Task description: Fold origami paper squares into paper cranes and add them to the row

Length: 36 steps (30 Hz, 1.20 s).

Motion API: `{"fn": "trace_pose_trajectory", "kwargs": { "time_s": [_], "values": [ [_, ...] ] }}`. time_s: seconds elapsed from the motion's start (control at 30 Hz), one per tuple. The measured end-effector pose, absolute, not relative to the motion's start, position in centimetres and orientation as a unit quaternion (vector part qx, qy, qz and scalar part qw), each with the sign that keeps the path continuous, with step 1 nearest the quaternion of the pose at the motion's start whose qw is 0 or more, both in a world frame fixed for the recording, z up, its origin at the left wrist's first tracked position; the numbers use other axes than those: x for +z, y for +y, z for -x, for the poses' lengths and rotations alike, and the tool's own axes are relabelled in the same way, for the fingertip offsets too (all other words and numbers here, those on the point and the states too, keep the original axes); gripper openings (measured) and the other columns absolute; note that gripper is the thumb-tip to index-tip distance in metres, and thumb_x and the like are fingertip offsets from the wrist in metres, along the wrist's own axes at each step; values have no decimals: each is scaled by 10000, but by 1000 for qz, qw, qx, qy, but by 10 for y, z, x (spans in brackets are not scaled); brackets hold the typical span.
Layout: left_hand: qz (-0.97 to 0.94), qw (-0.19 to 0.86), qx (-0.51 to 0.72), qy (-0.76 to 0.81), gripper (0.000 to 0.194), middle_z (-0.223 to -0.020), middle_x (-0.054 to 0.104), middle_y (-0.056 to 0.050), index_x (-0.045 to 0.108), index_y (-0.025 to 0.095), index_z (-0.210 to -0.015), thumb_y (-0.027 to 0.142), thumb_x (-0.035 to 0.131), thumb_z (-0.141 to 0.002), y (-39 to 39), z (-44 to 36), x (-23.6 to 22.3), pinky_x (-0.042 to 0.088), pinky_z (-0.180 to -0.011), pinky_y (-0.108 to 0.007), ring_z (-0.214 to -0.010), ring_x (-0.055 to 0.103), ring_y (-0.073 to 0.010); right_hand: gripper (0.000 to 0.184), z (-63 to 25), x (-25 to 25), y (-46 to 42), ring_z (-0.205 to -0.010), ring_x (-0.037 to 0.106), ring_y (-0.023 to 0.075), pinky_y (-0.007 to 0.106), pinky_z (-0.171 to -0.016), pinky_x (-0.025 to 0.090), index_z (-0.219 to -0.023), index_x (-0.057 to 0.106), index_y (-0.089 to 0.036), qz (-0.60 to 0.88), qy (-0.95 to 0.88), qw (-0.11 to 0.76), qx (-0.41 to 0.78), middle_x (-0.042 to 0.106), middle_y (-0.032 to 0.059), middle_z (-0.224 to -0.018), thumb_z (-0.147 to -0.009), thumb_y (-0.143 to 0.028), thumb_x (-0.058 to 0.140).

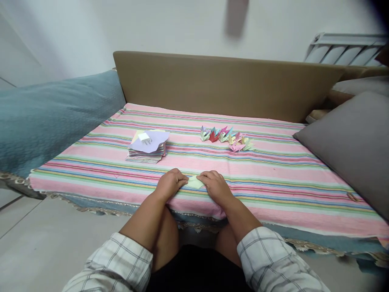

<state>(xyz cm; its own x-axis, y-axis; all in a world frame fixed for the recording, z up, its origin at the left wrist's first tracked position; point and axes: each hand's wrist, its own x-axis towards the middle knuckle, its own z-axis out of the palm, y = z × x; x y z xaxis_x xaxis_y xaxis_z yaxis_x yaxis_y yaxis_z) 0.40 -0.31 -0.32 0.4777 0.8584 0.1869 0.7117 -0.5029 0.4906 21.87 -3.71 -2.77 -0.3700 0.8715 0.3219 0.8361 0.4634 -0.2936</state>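
Between my two hands a small pale green folded paper (195, 183) lies on the striped cloth near its front edge. My left hand (172, 183) pinches the paper's left end between thumb and fingers. At the right end, my right hand (216, 185) has its fingers closed on the paper, with the thumb partly hidden. Farther back stands a group of several folded paper cranes (214, 137) in purple, red, blue, pink, yellow and green. A stack of paper sheets (146, 156) sits to the left, topped by a purple sheet with a white plug adapter (144, 138) on it.
The striped cloth (282, 178) covers a sofa seat with a brown backrest (212, 83). A blue covered armrest (57, 113) rises at the left. On the right lean a grey cushion (349, 138) and, nearer, a small brown object (352, 197). A radiator (343, 48) is behind.
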Motion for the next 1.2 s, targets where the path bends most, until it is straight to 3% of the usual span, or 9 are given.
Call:
{"fn": "trace_pose_trajectory", "kwargs": {
  "time_s": [0.4, 0.8, 1.2],
  "values": [
    [-853, 150, 186, 464, 166, -851, 617, -21, 716, 256, -874, 185, 596, -783, -6, 2, -2, 450, -708, -252, -797, 590, -147, 413, -218, -28, -38, -999, 453, 208, 336, -835, 351, -1197, 562, -354, 520, -829, 204, 35, 598, 20, -1124, -862, -128, 475],
    [-838, 169, 185, 485, 118, -863, 634, -25, 684, 217, -811, 192, 575, -771, -7, 3, 0, 446, -763, -263, -828, 579, -159, 431, -218, -28, -38, -984, 455, 206, 333, -819, 348, -1191, 568, -360, 525, -825, 206, 43, 600, 12, -1111, -858, -108, 462],
    [-832, 145, 108, 524, 151, -795, 622, -20, 649, 202, -670, 165, 533, -759, -12, 4, 13, 394, -690, -236, -787, 566, -154, 400, -218, -27, -38, -984, 457, 211, 332, -820, 345, -1170, 587, -351, 528, -824, 198, 45, 602, 13, -1105, -868, -122, 457]
  ]
}}
